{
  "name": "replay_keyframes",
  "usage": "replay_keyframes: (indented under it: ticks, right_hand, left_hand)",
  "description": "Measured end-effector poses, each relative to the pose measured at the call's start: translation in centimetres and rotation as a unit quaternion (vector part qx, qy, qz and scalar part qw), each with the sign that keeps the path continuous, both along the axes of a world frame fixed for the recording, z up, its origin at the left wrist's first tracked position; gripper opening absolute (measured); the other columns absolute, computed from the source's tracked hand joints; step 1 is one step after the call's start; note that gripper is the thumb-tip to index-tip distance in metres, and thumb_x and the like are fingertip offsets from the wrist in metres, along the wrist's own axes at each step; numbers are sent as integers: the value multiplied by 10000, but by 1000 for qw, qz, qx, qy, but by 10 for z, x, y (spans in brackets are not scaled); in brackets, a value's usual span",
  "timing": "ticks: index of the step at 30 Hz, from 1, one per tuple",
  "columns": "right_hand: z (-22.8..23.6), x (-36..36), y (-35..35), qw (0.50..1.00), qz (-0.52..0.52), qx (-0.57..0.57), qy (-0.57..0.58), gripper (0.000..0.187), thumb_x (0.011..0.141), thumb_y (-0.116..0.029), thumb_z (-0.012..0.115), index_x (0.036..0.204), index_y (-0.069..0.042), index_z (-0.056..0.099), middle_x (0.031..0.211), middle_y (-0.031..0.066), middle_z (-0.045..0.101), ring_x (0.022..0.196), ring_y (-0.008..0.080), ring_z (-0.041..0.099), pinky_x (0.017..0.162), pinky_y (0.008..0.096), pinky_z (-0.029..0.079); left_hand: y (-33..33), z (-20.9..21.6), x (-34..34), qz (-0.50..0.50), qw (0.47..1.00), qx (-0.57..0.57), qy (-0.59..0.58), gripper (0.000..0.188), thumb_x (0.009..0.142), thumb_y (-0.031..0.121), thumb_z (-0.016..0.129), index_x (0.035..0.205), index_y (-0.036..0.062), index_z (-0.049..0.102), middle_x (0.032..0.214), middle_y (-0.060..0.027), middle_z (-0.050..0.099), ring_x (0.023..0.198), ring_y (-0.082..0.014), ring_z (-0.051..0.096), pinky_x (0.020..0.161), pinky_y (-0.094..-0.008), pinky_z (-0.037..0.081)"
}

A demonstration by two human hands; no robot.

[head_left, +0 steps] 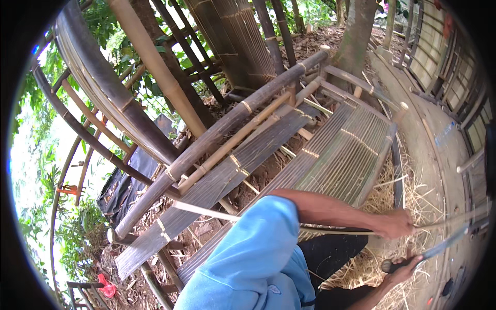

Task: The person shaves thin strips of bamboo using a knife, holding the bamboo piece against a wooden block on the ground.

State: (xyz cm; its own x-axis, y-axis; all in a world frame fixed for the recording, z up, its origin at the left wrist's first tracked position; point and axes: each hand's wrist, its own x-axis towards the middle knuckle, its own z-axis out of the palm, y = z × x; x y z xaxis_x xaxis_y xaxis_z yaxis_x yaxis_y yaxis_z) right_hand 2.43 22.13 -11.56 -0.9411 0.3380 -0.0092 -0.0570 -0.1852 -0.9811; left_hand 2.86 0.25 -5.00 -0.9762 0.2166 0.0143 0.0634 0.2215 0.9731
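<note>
Head view shows a long bamboo strip [449, 222] running across the lower right; a pale length beyond the blue sleeve [253, 243], over the slatted bamboo seat [341, 150], seems to be its other end. The left hand [397, 223] is closed around the strip, while the right hand [405, 270] grips the dark handle of a knife [443, 246]; its blade lies just below the strip, whether touching I cannot tell. The strip looks thin and light, probably springy rather than limp, apt to bow if held at one end. Its face may slide through loose fingers and its edges may splinter, so a firm hold across the flat, clear of the blade, suits it. Straw-like shavings [356, 271] litter the ground.
</note>
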Motion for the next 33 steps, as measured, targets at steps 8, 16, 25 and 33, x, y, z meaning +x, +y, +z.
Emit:
replay_keyframes:
  ticks: [8,16,25,33]
  right_hand:
    - [17,24,134,978,-167,-68,106,580,1008,-535,550,1272,-22,490,825,54,493,626,136,441,591,309,426]
    - [-98,-3,294,954,-299,-3,-31,344,984,-338,623,1053,-13,710,731,34,552,604,166,500,599,315,453]
    - [-118,-28,69,965,-236,-27,-110,266,876,-211,794,1014,-49,634,847,48,696,571,123,611,548,295,492]
    - [-104,-18,7,973,-1,-113,-199,454,875,-165,801,1169,23,510,755,46,619,513,98,560,404,270,447]
  left_hand:
    - [95,-1,7,-211,927,-238,200,320,875,206,607,695,-50,674,711,-227,671,695,-399,682,663,-454,564]
    - [-29,-15,5,-170,908,-124,362,362,865,385,699,730,49,701,671,-149,648,604,-319,640,557,-446,489]
    - [-177,-33,7,-174,888,-424,-48,326,846,317,758,997,28,744,836,-168,712,835,-313,692,786,-384,533]
    - [33,-113,-107,-142,939,-97,-299,379,1002,328,642,1257,51,681,700,-41,635,578,-109,573,543,-279,474]
